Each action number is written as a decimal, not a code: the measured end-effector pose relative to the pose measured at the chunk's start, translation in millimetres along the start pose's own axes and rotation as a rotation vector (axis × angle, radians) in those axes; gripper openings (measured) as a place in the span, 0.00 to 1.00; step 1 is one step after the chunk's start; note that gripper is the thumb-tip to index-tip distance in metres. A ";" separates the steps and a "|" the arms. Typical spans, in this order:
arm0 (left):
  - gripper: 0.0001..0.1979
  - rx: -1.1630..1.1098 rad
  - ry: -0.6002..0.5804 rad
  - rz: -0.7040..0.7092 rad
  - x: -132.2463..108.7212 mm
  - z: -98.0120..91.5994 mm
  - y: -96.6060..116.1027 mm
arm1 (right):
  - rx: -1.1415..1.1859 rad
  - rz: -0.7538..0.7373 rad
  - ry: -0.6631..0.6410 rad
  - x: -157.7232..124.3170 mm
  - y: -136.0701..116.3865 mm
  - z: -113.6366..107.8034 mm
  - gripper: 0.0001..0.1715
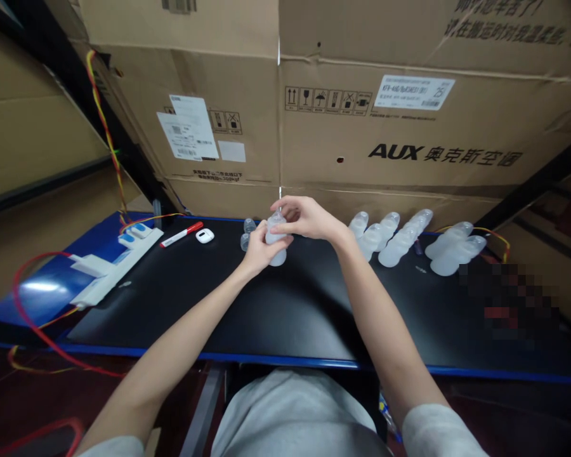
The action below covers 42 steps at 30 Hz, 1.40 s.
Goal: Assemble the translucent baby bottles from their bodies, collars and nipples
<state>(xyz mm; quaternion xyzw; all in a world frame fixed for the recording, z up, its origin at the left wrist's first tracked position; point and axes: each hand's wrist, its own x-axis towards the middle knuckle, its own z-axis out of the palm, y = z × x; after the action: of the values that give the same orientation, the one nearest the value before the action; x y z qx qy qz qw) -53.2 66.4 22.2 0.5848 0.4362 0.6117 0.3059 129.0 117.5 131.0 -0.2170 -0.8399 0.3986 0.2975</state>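
Observation:
A frosted white plastic bottle (pixel 278 257) stands upright near the back middle of the black table. My left hand (pixel 259 249) is wrapped round its body. Fingers of my right hand (pixel 307 218) close round the bottle's clear top (pixel 276 218), thumb against the near side; they partly hide it. Just left of the left hand are small clear domed caps (pixel 249 226). Several similar frosted bottles with domed tops (pixel 393 249) stand to the right of my right hand, and two more (pixel 450 254) are farther right.
A white power strip (pixel 118 270) with plugs and cables lies at the left. Near it are a red-and-white marker (pixel 181 235) and a small white device (pixel 204 236). A large cardboard box (pixel 314 146) forms the back wall. A blurred patch (pixel 509 304) covers something at the right.

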 end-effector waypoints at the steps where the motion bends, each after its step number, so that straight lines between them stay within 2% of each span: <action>1: 0.22 0.029 -0.006 0.017 -1.4 3.2 -1.8 | 0.009 -0.024 0.020 -0.4 -2.5 -2.0 0.27; 5: 0.25 0.090 -0.089 0.000 -5.3 23.4 -7.3 | 0.116 -0.138 0.228 -10.7 -9.5 -27.6 0.29; 8: 0.29 0.249 -0.138 -0.058 -2.5 44.1 -7.7 | 0.147 -0.153 0.340 -22.3 -11.0 -48.0 0.28; 10: 0.34 0.430 -0.169 -0.085 3.0 57.1 -4.9 | 0.161 -0.130 0.342 -27.3 -10.3 -54.9 0.29; 13: 0.35 0.652 -0.219 -0.102 13.5 71.8 2.1 | 0.159 -0.089 0.301 -29.4 -7.2 -57.0 0.29; 15: 0.36 0.713 -0.245 -0.111 18.5 77.4 5.5 | 0.132 -0.077 0.297 -28.5 -4.2 -57.0 0.29; 17: 0.42 0.695 -0.266 -0.099 20.2 78.6 6.2 | 0.110 -0.071 0.304 -27.3 -1.0 -57.9 0.30; 20: 0.59 0.509 -0.215 -0.016 19.0 69.5 5.3 | 0.112 -0.060 0.285 -25.9 2.3 -58.9 0.33; 22: 0.62 0.264 -0.126 0.052 19.6 55.7 8.1 | 0.129 -0.073 0.290 -24.0 3.0 -56.0 0.34; 25: 0.45 -0.171 -0.065 0.053 25.6 28.1 21.6 | 0.122 -0.108 0.342 -17.1 1.6 -42.2 0.33; 27: 0.39 -0.320 -0.050 -0.018 30.7 10.6 33.6 | 0.083 -0.115 0.361 -10.4 0.1 -28.1 0.29; 30: 0.33 -0.373 0.061 -0.099 34.9 -7.7 45.4 | -0.017 -0.126 0.338 -0.8 -0.6 -7.2 0.17; 33: 0.31 -0.394 0.113 -0.166 35.6 -17.2 44.1 | -0.127 -0.126 0.309 5.6 4.3 7.2 0.09; 36: 0.27 -0.467 0.119 -0.219 38.0 -22.6 36.0 | -0.131 -0.130 0.377 10.4 13.7 16.9 0.09; 42: 0.15 -0.607 0.140 -0.328 45.6 -29.3 29.3 | 0.115 -0.110 0.533 21.3 27.7 34.0 0.13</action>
<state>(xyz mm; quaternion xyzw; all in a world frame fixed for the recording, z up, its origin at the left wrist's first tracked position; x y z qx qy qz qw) -83.9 88.8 70.7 0.3460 0.3425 0.6946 0.5296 94.1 128.2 98.8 -0.2508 -0.7187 0.3577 0.5409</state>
